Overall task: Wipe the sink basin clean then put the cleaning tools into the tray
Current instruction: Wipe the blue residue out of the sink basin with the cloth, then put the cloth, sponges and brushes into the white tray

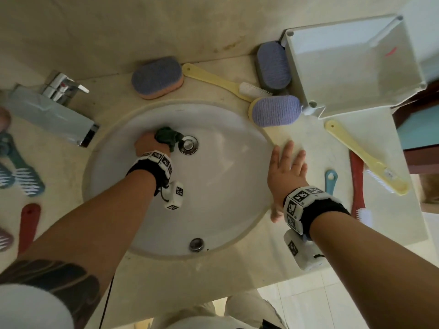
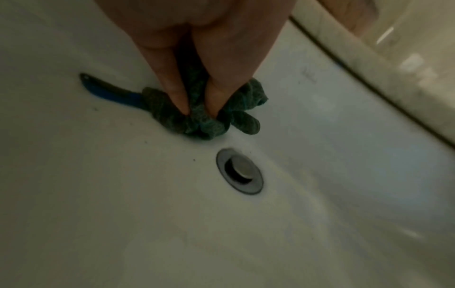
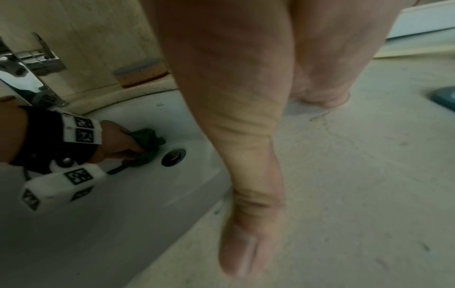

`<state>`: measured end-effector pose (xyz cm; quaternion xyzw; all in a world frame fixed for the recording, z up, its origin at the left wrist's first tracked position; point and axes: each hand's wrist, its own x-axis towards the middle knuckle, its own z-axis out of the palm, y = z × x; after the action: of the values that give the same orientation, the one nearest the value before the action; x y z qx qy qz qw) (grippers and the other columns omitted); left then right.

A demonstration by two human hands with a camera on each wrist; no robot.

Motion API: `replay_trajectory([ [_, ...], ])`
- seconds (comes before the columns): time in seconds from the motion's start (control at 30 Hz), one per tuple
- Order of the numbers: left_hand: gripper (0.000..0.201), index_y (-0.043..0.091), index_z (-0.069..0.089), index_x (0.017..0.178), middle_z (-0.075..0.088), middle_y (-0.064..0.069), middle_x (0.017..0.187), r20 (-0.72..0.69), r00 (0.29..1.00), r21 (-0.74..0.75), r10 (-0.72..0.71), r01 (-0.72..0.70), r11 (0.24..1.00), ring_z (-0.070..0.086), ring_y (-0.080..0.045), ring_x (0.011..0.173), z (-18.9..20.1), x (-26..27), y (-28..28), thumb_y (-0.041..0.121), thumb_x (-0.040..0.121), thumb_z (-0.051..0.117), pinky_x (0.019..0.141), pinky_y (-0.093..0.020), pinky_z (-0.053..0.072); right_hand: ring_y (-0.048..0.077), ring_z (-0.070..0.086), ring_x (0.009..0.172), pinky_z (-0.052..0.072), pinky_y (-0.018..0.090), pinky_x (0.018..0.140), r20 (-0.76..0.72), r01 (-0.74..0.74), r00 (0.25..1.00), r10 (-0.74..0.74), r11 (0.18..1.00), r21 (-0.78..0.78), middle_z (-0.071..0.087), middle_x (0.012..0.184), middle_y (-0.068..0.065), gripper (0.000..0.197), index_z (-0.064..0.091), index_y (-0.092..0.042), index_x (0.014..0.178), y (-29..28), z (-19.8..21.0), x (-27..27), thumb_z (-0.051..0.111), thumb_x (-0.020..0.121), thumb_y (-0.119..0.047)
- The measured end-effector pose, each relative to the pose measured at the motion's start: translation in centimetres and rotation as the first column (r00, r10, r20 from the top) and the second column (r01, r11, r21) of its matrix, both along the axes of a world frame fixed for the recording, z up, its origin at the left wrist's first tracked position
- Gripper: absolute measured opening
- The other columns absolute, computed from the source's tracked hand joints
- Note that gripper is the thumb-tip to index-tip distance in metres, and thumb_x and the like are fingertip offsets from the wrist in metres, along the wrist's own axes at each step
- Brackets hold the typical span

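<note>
Gripping bunched green cloth [image 1: 167, 137] in left hand [image 1: 150, 146], just left of drain [image 1: 188, 144]; right hand [image 1: 286, 173] flat on bench [image 1: 316, 148], nearer tray [image 1: 351, 65].

Head view: straight down from above onto sink basin [image 1: 225, 186] and tabletop [image 1: 308, 143]. Left wrist view: close along fingers [image 2: 172, 91] toward drain [image 2: 240, 173]. Right wrist view: low over basin rim, facing faucet [image 3: 27, 78]. Drain shared by all three.
</note>
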<state>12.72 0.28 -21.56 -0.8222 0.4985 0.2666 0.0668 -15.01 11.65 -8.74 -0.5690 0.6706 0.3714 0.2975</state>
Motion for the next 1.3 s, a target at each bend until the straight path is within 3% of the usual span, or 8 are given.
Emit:
replay_trajectory([
  [0.17,0.039,0.011,0.044,0.059,0.042,-0.001,0.06,-0.069,0.991,-0.036,-0.112,0.109,0.993,0.047,-0.02,0.072,-1.0,-2.8,0.2,0.016,0.098,0.048,0.067,-0.03,0.035,0.057,-0.023,0.136,0.002,0.061,0.116,0.021,0.031,0.999,-0.029,0.995,-0.096,-0.039,0.146,0.031,0.101,-0.029,-0.001,0.146,-0.1,-0.9,-0.2,0.058,0.093,-0.005],
  [0.33,0.014,0.011,0.065,0.089,0.065,-0.011,0.094,-0.226,0.953,-0.056,-0.203,0.196,0.979,0.06,-0.026,0.089,1.0,-3.0,1.1,0.015,0.094,0.053,0.081,-0.031,0.046,0.058,-0.022,0.136,0.003,0.061,0.116,-0.015,0.005,1.0,-0.006,0.996,-0.088,-0.04,0.145,0.031,0.116,-0.031,-0.001,0.144,0.2,-0.8,-0.1,0.069,0.087,-0.011],
  [0.5,0.037,0.01,0.067,0.119,0.065,-0.013,0.12,-0.411,0.89,-0.233,-0.196,0.105,0.967,0.06,-0.028,0.111,4.4,-1.1,2.5,0.0,0.085,0.06,0.102,-0.029,0.044,0.057,-0.025,0.135,0.003,0.061,0.117,-0.042,-0.014,0.999,0.013,0.999,-0.034,-0.043,0.142,0.031,0.158,-0.037,-0.001,0.139,0.2,-0.5,-0.1,0.094,0.055,-0.026],
  [0.63,0.04,0.015,0.067,0.121,0.066,-0.006,0.12,-0.409,0.9,-0.289,-0.151,0.029,0.957,0.059,-0.022,0.114,8.8,-1.0,3.0,0.003,0.083,0.063,0.1,-0.018,0.037,0.055,-0.02,0.138,0.008,0.059,0.117,-0.041,-0.02,0.999,0.019,0.999,-0.043,-0.04,0.146,0.028,0.158,-0.034,-0.003,0.143,0.0,0.6,0.2,0.094,0.055,-0.032],
  [0.73,0.039,0.016,0.067,0.12,0.067,-0.006,0.12,-0.391,0.905,-0.338,-0.167,0.028,0.941,0.059,-0.023,0.113,12.2,-1.5,3.6,0.006,0.083,0.065,0.094,-0.017,0.037,0.051,0.006,0.144,0.03,0.056,0.11,0.001,0.005,1.0,-0.005,0.998,-0.068,-0.013,0.158,0.024,0.138,-0.009,-0.005,0.152,-0.8,2.4,0.2,0.089,0.063,-0.042],
  [0.83,0.042,0.017,0.066,0.122,0.067,-0.005,0.119,-0.336,0.925,-0.38,-0.178,0.039,0.924,0.06,-0.023,0.111,15.3,-1.9,4.6,0.007,0.081,0.065,0.089,-0.019,0.04,0.032,0.053,0.12,0.049,0.041,0.094,0.205,0.037,0.979,-0.004,0.987,-0.157,0.048,0.137,0.013,0.078,0.049,-0.008,0.133,-2.2,5.2,0.0,0.081,0.072,-0.046],
  [1.1,0.041,0.022,0.066,0.119,0.069,-0.008,0.112,-0.252,0.943,-0.524,-0.218,0.056,0.85,0.062,-0.026,0.106,24.2,-2.5,7.5,0.008,0.081,0.063,0.087,-0.021,0.041,0.008,0.068,0.063,0.059,0.025,0.066,0.679,0.21,0.73,0.076,0.921,-0.328,0.072,0.073,0.001,0.035,0.07,-0.011,0.101,-5.7,14.7,1.8,0.074,0.083,-0.04],
  [1.3,0.049,0.027,0.062,0.125,0.068,-0.005,0.116,-0.225,0.944,-0.569,-0.242,0.074,0.819,0.062,-0.023,0.108,28.7,-2.4,9.0,0.009,0.079,0.061,0.093,-0.025,0.046,0.017,0.068,0.094,0.061,0.035,0.077,0.914,0.375,0.401,0.053,0.901,-0.217,0.067,0.104,-0.005,0.052,0.066,-0.019,0.118,-5.5,17.8,4.6,0.079,0.075,-0.046],
])
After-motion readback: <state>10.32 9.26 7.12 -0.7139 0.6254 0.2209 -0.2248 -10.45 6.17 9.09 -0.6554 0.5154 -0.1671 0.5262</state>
